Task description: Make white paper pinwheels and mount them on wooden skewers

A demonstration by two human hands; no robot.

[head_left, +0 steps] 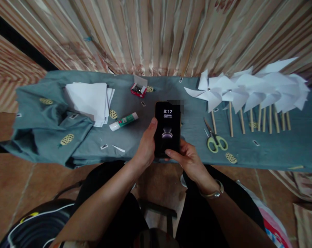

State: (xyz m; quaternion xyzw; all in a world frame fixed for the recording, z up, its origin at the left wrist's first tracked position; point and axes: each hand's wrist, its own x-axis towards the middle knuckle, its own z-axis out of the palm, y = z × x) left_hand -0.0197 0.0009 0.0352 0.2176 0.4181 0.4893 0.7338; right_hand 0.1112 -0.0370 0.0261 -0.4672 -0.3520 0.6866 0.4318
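Observation:
Both hands hold a dark smartphone [167,127] upright above the front edge of the table; its screen is lit and reads 8:12. My left hand [147,143] grips the left side, thumb along the edge. My right hand [189,156] closes round the lower right corner, its thumb over the bottom of the screen. Left of the phone lies a green and white glue stick [123,121]. Beyond it stands a small red box [139,90] of metal pins with its flap up. Green-handled scissors [216,140] lie slightly open to the right.
Several white paper pinwheels [251,89] on wooden sticks lie overlapping at the right. A stack of white paper [87,101] rests at the left, near bunched-up tablecloth [44,131]. A paper scrap [118,148] lies near the front edge. Striped curtain [156,38] hangs behind the table.

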